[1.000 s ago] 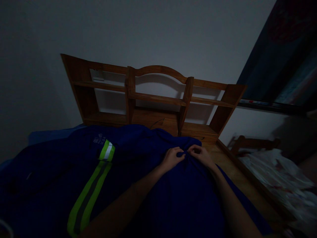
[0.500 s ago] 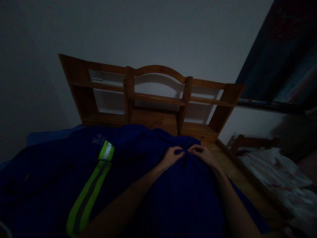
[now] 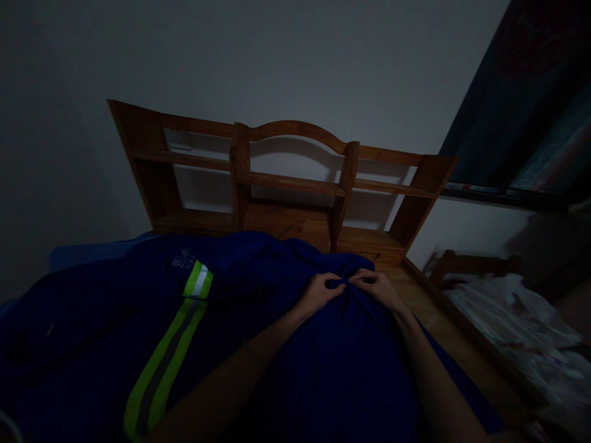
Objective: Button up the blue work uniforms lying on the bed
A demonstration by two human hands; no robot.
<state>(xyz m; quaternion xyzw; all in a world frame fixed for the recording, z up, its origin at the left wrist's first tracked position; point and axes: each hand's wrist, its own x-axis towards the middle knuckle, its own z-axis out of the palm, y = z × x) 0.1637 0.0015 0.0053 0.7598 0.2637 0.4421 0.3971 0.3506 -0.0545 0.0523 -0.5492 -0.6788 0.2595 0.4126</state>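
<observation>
A dark blue work jacket (image 3: 240,264) lies spread out before me, with a yellow-green and silver reflective strip (image 3: 178,344) and small pale lettering on its left part. Near its far right edge, my left hand (image 3: 323,290) pinches the cloth between thumb and fingers. Just beside it, my right hand (image 3: 375,284) pinches the same bunched spot, fingertips almost meeting those of the left. Folds run out from the pinched place toward me. Whether a button or other small fastening sits between the fingertips is too dark to tell.
Behind the jacket stands a wooden shelf headboard (image 3: 295,180) against a pale wall. Light blue bedding (image 3: 87,252) shows at the left. On the right are a wooden bed edge (image 3: 471,335), white plastic bags (image 3: 512,307) and a dark curtain (image 3: 508,123).
My right fingertips have shifted very slightly left, closer to my left fingertips. Both hands keep their pinch on the cloth, and the jacket lies as before.
</observation>
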